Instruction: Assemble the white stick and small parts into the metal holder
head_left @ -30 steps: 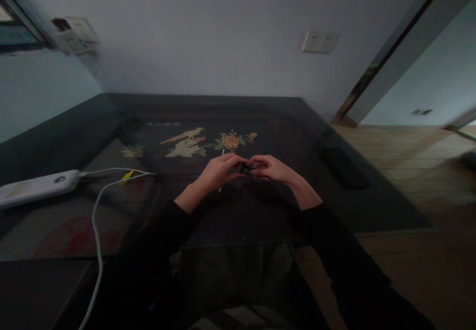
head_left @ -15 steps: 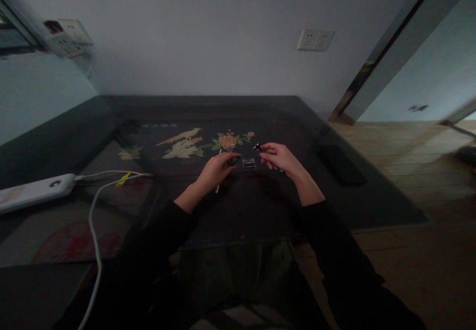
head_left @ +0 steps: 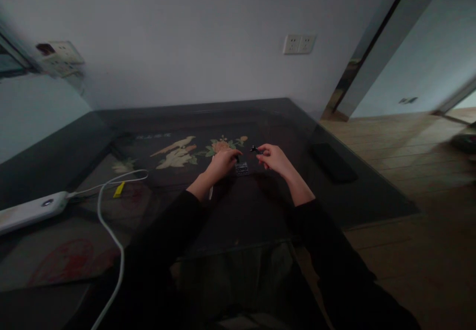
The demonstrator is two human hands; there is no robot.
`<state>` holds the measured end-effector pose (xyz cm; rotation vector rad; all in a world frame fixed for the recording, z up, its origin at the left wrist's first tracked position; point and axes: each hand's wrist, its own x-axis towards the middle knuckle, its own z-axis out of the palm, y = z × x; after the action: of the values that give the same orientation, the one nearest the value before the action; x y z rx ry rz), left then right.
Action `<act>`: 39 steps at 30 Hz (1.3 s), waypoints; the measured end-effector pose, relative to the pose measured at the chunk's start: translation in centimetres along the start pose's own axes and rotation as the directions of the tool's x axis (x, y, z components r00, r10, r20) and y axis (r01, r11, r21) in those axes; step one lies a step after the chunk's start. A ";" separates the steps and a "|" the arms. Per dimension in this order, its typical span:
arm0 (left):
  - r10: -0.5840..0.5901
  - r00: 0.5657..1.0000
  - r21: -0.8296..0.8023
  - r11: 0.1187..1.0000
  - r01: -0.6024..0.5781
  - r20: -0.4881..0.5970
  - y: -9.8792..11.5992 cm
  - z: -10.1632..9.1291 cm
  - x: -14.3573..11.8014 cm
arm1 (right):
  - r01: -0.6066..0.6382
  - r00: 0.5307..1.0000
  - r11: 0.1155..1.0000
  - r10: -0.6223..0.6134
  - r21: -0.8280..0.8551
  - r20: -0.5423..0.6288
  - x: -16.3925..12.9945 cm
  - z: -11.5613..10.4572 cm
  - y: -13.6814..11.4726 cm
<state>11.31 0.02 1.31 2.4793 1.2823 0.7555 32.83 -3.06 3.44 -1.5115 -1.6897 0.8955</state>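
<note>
My left hand (head_left: pixel 222 163) is closed in a pinch on a small dark piece (head_left: pixel 237 158), too small to identify. Its fingertips are at the upper edge of a small clear box (head_left: pixel 241 168) on the table; whether they touch it I cannot tell. To the right, my right hand (head_left: pixel 273 158) pinches a small black part (head_left: pixel 255 149) with an uneven end that points left, just above the table. A thin white stick (head_left: pixel 211 192) lies partly hidden under my left hand.
The dark glossy table (head_left: pixel 253 221) bears a picture of a bird and flowers. A black flat slab (head_left: pixel 332 162) lies at the right. On the left are a white power strip (head_left: pixel 33 212), a white cable (head_left: pixel 111 231) and a yellow tag (head_left: pixel 119 190). A wall rises behind.
My left hand has shifted up to the clear box with the dark piece. My right hand still holds the black part in nearly the same pose. The head view has turned slightly.
</note>
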 end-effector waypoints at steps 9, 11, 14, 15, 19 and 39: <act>-0.073 0.995 -0.129 0.990 0.064 -0.065 -0.9 0.5 -0.1 | -0.007 1.000 1.000 0.006 -0.011 -0.022 -0.1 0.1 0.1; -0.097 0.991 -0.173 0.982 0.081 -0.087 -0.9 0.5 -0.2 | -0.005 1.000 1.000 0.005 -0.018 -0.022 -0.1 0.1 0.0; -0.133 0.987 -0.247 0.963 0.106 -0.096 -0.8 0.9 -0.3 | -0.006 1.000 1.000 0.006 -0.028 -0.021 -0.2 0.1 -0.1; -0.141 0.986 -0.268 0.957 0.111 -0.094 -0.8 1.0 -0.4 | -0.011 1.000 0.999 0.010 -0.032 -0.022 -0.2 0.1 -0.1; -0.150 0.984 -0.327 0.938 0.112 -0.094 -0.8 1.4 -0.5 | -0.026 0.999 0.999 0.024 -0.042 -0.026 -0.2 0.1 -0.2; -0.135 0.982 -0.276 0.957 0.095 -0.132 -1.0 1.8 -1.2 | 0.030 0.999 0.996 -0.034 -0.082 -0.041 0.0 0.6 0.5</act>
<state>11.02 -0.29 -1.03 2.1489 1.2657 1.0278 32.64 -2.99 2.70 -1.5411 -1.7333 0.7817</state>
